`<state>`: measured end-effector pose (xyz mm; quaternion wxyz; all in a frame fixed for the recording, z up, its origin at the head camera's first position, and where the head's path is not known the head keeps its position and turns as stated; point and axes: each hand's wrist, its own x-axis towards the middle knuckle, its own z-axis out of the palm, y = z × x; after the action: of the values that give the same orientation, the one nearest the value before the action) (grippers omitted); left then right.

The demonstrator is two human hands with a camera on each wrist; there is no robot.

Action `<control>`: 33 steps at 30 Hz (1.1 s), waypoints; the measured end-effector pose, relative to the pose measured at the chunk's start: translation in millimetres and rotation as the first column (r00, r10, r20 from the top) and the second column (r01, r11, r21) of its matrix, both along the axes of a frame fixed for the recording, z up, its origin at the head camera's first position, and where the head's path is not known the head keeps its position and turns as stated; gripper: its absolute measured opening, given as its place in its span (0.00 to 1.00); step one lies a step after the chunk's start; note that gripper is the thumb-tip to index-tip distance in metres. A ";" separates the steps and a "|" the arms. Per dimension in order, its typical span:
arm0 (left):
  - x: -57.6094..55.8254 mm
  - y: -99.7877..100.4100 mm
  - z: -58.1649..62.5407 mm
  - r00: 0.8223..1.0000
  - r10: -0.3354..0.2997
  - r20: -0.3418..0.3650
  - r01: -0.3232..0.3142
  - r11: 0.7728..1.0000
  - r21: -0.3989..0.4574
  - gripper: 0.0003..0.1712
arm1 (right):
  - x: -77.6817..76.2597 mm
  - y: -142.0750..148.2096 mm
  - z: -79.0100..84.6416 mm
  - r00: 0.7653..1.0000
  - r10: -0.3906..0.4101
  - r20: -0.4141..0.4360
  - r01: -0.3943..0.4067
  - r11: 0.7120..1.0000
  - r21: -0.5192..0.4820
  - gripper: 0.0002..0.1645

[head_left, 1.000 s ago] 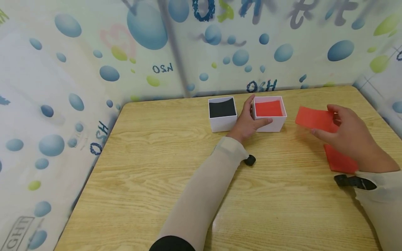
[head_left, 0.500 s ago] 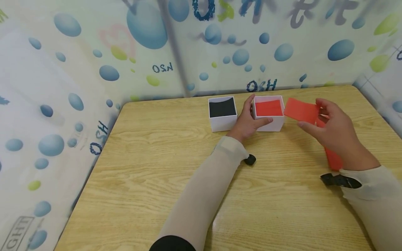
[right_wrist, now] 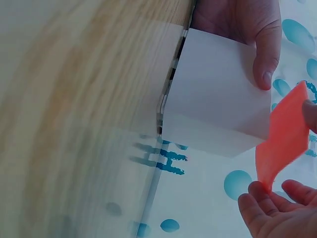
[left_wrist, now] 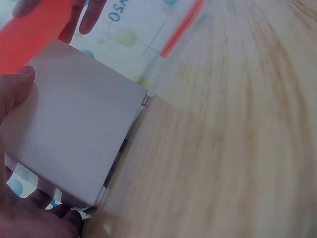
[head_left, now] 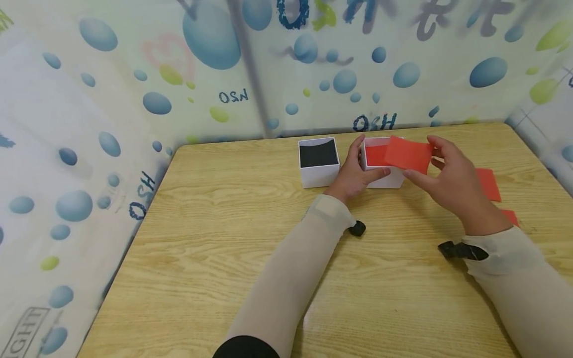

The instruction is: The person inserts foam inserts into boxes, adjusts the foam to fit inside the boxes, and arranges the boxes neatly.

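A thin red rectangular sheet (head_left: 408, 153), paper-like or foam-like, is pinched by its right side between the thumb and fingers of my right hand (head_left: 456, 184). It hovers tilted over the right part of a white open box (head_left: 384, 178) with red sheets (head_left: 375, 155) inside. My left hand (head_left: 352, 175) grips that box from its left, thumb across the front wall. In the right wrist view the held sheet (right_wrist: 287, 134) bends slightly beside the box (right_wrist: 218, 89). The left wrist view shows the box's front wall (left_wrist: 74, 119) under my left thumb.
A second white box (head_left: 319, 177) with black sheets (head_left: 318, 153) inside stands left of my left hand. Two more red pieces (head_left: 489, 184) lie on the wooden table (head_left: 201, 238) at the right, one partly behind my right forearm. A patterned wall covering (head_left: 277, 74) rises behind the table.
My right hand has carried the red sheet leftward from the table's right side to above the box. Two red pieces behind it are now uncovered. My left hand stays on the box.
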<state>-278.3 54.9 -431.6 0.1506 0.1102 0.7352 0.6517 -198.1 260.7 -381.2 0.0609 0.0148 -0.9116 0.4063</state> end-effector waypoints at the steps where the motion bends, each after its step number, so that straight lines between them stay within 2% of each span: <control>1: 0.1 0.2 0.1 1.000 0.000 -0.002 0.000 1.000 -0.007 0.60 | -1.2 -1.1 -0.2 1.000 0.001 -0.002 -0.001 1.000 -0.003 0.59; 14: 1.0 1.8 -1.0 1.000 0.001 0.016 0.000 1.000 -0.011 0.60 | -25.1 -16.0 0.2 0.997 0.075 -0.017 -0.076 0.996 -0.048 0.56; 22: -0.5 3.5 -0.7 1.000 0.013 0.006 -0.012 1.000 -0.021 0.60 | -27.3 -13.9 -3.6 0.991 0.130 -0.007 -0.131 0.990 -0.057 0.53; 28: -0.8 2.4 -1.0 1.000 0.012 0.008 -0.012 1.000 -0.013 0.61 | -28.3 -13.8 -5.8 0.988 0.151 0.027 -0.149 0.987 -0.063 0.53; 33: -1.6 1.3 -1.3 1.000 0.017 0.013 -0.016 1.000 -0.005 0.60 | -29.5 -14.9 -6.4 0.987 0.162 0.020 -0.160 0.985 -0.067 0.53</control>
<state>-279.9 56.2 -432.9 0.1504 0.0995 0.7367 0.6517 -227.6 245.8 -387.6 0.0166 0.0811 -0.8945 0.4394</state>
